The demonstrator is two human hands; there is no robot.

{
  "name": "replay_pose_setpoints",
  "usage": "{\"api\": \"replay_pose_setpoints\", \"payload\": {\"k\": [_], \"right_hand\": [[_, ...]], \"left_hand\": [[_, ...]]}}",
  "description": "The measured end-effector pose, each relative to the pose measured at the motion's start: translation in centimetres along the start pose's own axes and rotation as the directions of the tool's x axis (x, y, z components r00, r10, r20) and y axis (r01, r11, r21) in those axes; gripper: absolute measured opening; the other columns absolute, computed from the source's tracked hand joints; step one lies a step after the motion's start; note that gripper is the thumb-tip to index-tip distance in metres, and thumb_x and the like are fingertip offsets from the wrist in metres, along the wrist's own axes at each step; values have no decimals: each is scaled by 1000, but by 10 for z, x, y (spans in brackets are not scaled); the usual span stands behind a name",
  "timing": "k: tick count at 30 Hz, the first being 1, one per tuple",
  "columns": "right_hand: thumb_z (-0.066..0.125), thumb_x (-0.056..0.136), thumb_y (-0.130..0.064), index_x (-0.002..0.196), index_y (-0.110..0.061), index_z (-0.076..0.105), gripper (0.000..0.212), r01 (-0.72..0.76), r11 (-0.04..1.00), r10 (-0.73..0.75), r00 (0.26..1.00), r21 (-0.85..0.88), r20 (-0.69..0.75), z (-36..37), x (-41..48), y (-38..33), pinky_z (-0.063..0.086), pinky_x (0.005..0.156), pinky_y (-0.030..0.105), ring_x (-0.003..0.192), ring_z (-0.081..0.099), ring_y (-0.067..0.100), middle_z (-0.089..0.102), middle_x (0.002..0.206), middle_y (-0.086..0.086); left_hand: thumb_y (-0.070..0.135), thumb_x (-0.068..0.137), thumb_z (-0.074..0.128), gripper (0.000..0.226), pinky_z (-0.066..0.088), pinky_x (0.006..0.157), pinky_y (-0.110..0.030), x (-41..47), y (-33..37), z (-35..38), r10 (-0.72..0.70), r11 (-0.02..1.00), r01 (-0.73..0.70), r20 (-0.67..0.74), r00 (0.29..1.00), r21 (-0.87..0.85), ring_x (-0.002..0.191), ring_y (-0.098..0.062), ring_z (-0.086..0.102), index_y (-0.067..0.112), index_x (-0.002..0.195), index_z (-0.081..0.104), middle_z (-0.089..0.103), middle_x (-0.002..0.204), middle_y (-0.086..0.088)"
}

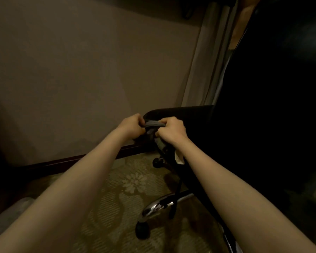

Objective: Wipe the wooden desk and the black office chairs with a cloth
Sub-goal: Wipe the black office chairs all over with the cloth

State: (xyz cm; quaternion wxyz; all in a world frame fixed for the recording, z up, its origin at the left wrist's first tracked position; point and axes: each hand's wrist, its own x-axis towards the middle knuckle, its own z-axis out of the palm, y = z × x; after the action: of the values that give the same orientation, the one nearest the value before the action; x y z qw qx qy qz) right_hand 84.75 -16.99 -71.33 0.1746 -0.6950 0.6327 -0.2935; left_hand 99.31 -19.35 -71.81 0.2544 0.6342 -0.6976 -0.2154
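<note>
Dim light, detail limited.

Wall [80, 61]: plain, fills the space behind and left of the grip.

Chair [263, 106]: black, its back takes up everything right of the grip. Its armrest [182, 111] runs from the back toward the grip and ends right at the two hands.

Carpet [117, 207]: flower pattern, below the grip, under both forearms.

Curtain [202, 61]: pale folds, above and right of the grip, between wall and chair back.

Skirting board [62, 162]: dark strip, below and left of the grip, where wall meets carpet.

Chair leg [162, 205]: shiny metal, well below the grip, ends in a black wheel [142, 230]. A second wheel [158, 162] sits nearer, just under the grip.

Left hand [132, 126]: fingers curled, clamped on the left end of the cloth [152, 124].

Right hand [171, 129]: fingers curled, clamped on the cloth's right end.

Cloth: grey, bunched between the two fists, lying against the front end of the armrest. Whether it wraps round the armrest, cannot tell.
</note>
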Motion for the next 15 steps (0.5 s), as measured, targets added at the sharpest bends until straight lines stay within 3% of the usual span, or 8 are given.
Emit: {"api": "replay_pose_setpoints", "payload": {"k": [4,7,9,11,13,15], "right_hand": [[55,83,-11,122,-18,63,40,15,996,4,976,83,-219,5,35,-8,49,85,27,106,59,27,63,113,8],[49,85,-8,133,-17,52,49,11,997,-37,946,-80,-323,4,66,-8,44,98,39,117,48,32,51,126,12],[48,87,-7,135,-15,48,48,-40,970,-43,942,-239,-332,-1,86,1,37,103,41,122,40,33,45,132,15],[51,88,-13,125,-11,54,36,-132,961,45,942,-243,-331,-4,100,12,41,100,42,119,44,34,51,128,16],[55,87,-20,109,-7,60,26,-213,960,151,940,-181,-304,-3,107,18,49,91,40,111,51,34,59,116,16],[56,86,-20,107,-5,60,26,-167,954,105,964,-250,-243,3,107,14,49,88,38,109,52,34,59,112,16]], "left_hand": [[16,93,52,38,39,85,-29,10,12,-26,58,996,-52,-88,994,75,114,-26,51,15,130,46,53,129,-14],[9,93,46,46,38,78,-28,23,12,-29,67,993,-59,-84,994,99,115,-26,50,20,137,39,47,135,-13],[8,93,46,46,38,75,-28,28,1,-26,52,989,-41,-76,996,141,106,-23,51,20,137,39,46,136,-13],[10,93,48,44,38,76,-27,29,-15,-22,30,985,-21,-52,998,170,99,-19,49,19,135,40,47,134,-12],[11,92,50,43,40,79,-28,30,-30,-18,19,977,-12,-31,999,213,106,-21,50,19,134,42,47,133,-10],[10,91,51,42,42,81,-29,29,-41,-16,-14,974,22,-36,999,225,112,-23,51,19,132,44,48,133,-9]]}}
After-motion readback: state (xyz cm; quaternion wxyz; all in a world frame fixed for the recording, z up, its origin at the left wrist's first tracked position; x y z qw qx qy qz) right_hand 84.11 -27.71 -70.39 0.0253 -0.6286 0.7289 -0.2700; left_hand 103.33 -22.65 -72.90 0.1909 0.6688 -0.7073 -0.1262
